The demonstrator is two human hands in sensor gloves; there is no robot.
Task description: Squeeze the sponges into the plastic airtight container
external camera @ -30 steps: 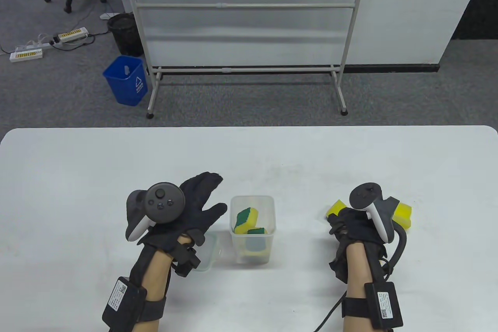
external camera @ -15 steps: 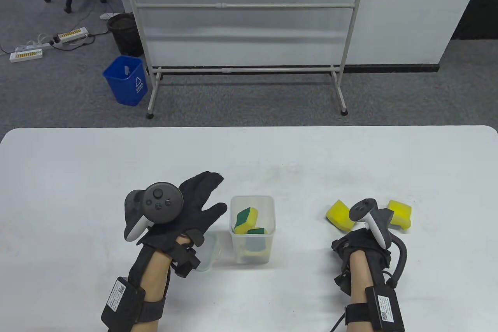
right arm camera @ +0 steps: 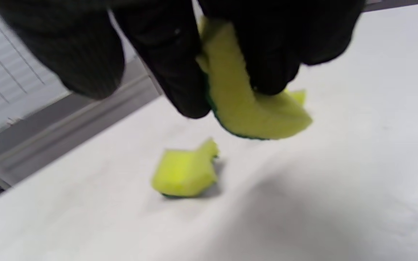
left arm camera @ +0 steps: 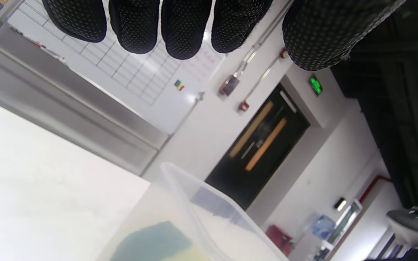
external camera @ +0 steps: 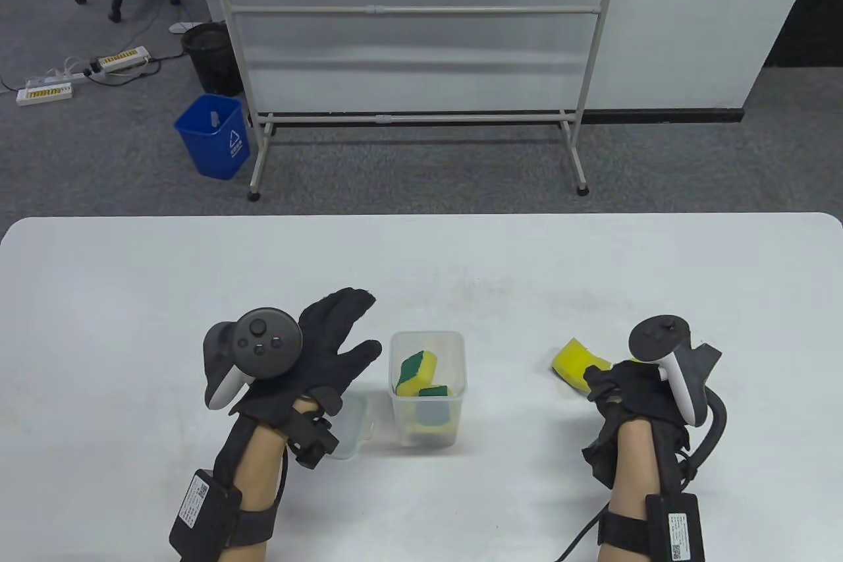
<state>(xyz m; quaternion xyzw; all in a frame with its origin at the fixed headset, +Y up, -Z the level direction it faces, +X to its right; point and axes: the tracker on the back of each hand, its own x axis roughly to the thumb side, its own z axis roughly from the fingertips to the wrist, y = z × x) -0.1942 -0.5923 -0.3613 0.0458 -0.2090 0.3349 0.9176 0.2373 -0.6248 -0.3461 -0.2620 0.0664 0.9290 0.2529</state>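
A clear plastic container (external camera: 458, 351) stands open on the white table with yellow-green sponges (external camera: 416, 369) inside. My left hand (external camera: 349, 331) hovers open just left of it, fingers spread and touching nothing; its fingertips (left arm camera: 185, 32) hang over the container's rim (left arm camera: 194, 195) in the left wrist view. My right hand (external camera: 632, 381) is to the right of the container. In the right wrist view it (right arm camera: 223, 72) pinches a yellow sponge with a green underside (right arm camera: 252, 112) a little above the table. Another yellow sponge (external camera: 576, 361) lies on the table beside it (right arm camera: 185, 174).
The container's clear lid (external camera: 352, 423) lies on the table under my left wrist. A whiteboard stand (external camera: 415, 114) and a blue bin (external camera: 214, 134) stand on the floor beyond the table's far edge.
My right hand drew back, then moved right over the right-hand sponge and took hold of it. My left hand has barely shifted.
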